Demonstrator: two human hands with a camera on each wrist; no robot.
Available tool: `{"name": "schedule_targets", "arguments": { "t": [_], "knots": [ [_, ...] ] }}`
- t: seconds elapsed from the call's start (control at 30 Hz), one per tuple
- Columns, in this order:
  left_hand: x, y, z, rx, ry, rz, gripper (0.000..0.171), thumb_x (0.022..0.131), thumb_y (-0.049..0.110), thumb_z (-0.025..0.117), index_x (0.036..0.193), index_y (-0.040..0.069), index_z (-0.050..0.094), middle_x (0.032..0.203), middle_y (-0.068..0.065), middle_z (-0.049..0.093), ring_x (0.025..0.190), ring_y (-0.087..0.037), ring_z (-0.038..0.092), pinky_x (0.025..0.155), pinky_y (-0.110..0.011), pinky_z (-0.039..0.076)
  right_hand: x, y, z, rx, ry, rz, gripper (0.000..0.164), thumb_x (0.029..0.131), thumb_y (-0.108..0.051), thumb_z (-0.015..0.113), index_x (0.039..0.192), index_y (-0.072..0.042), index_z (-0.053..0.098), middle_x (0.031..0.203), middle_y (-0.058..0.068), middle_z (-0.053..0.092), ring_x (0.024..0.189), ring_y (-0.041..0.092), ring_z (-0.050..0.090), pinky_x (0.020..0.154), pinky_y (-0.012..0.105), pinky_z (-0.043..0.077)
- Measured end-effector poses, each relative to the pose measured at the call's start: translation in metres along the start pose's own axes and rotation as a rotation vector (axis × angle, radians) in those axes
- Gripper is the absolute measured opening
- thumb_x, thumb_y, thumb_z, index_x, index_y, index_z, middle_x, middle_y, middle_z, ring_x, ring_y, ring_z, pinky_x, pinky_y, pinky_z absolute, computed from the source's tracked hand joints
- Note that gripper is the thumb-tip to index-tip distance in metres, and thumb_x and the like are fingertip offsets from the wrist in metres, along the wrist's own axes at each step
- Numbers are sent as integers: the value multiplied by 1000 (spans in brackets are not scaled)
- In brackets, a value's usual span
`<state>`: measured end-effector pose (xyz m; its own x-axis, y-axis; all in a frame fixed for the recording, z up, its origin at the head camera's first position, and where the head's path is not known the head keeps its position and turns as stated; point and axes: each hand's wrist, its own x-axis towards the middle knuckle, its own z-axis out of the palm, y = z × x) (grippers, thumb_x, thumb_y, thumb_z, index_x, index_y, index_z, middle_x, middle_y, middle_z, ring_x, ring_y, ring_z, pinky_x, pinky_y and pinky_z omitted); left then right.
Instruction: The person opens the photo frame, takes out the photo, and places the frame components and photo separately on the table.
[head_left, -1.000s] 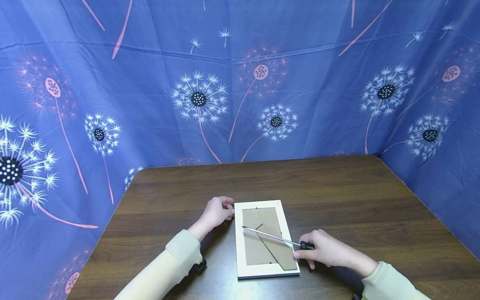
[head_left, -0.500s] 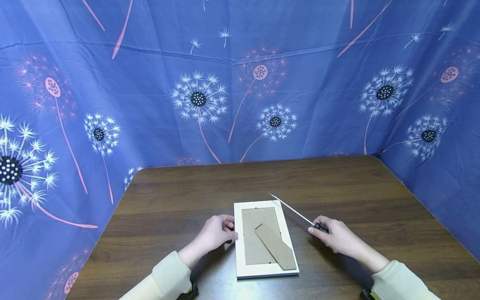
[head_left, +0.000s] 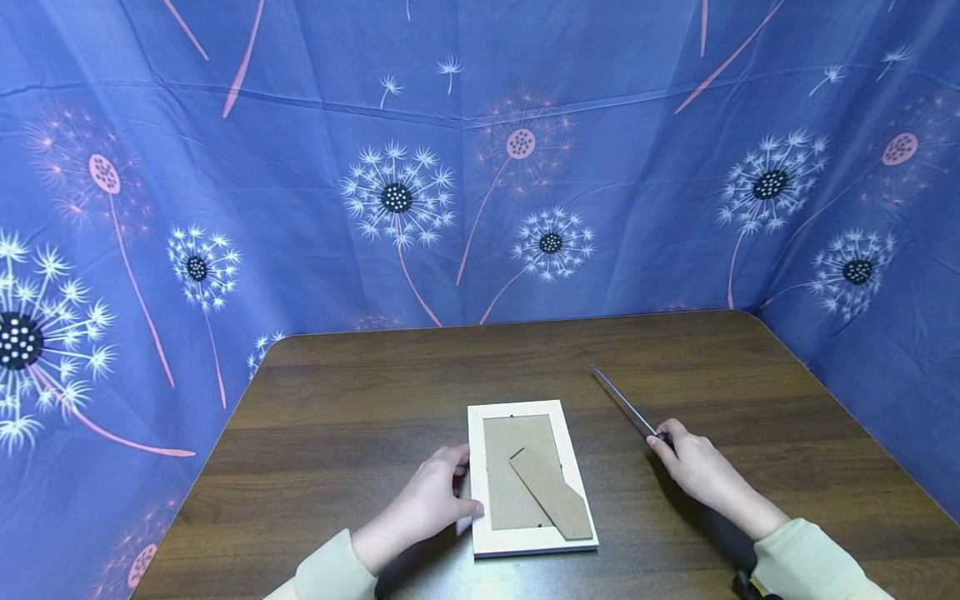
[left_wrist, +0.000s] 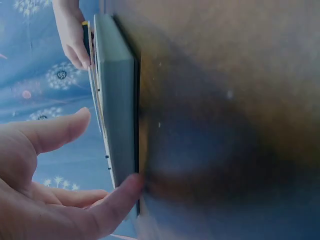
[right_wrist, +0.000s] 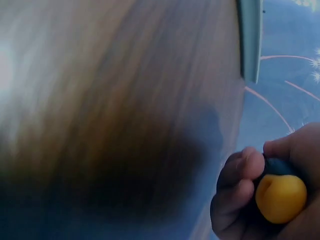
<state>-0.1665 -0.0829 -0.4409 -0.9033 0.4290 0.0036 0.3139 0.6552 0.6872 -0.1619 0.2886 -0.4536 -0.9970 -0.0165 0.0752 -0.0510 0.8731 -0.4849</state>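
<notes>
A white picture frame (head_left: 504, 543) lies face down on the wooden table, its brown backing (head_left: 504, 492) upward. A tan easel stand (head_left: 553, 496) sits slanted across the backing, reaching over the lower right border. My left hand (head_left: 431, 498) is at the frame's left side, thumb and fingers spread apart. In the left wrist view a fingertip (left_wrist: 131, 186) is right at the frame's lower edge, while the thumb stays apart from it. To the right, my right hand (head_left: 701, 468) grips a screwdriver (head_left: 626, 404) by its black handle with a yellow end (right_wrist: 281, 199); its shaft points away to the far left.
The brown wooden table (head_left: 360, 375) has rounded far corners. Behind it and at both sides hangs a blue cloth (head_left: 300, 167) with a dandelion pattern. Dark straps or devices show near the right sleeve (head_left: 810, 558).
My right hand has carried the screwdriver from over the frame to the right, its tip turning away. My left hand has slid nearer along the frame's left edge. The frame has barely moved.
</notes>
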Motion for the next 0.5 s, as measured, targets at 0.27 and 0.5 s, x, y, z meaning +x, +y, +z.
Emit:
{"name": "schedule_targets", "arguments": {
  "t": [0.27, 0.5],
  "knots": [
    [-8, 2, 3, 71, -38, 17, 87, 66, 20, 85, 134, -12, 40, 134, -28, 45, 123, -42, 46, 103, -53, 40, 0, 6, -7, -111, -10, 121, 36, 101, -27, 38, 113, 7, 44, 71, 15, 58, 60, 28, 53, 46, 45, 42],
    [-10, 3, 3, 111, -82, 16, 92, 64, 23, 86, 135, -11, 38, 138, -29, 41, 126, -42, 43, 105, -54, 38, 0, 10, -10, -143, -35, 178, 32, 99, -23, 35, 104, 8, 42, 71, 18, 57, 63, 34, 57, 47, 48, 42]
  ]
}}
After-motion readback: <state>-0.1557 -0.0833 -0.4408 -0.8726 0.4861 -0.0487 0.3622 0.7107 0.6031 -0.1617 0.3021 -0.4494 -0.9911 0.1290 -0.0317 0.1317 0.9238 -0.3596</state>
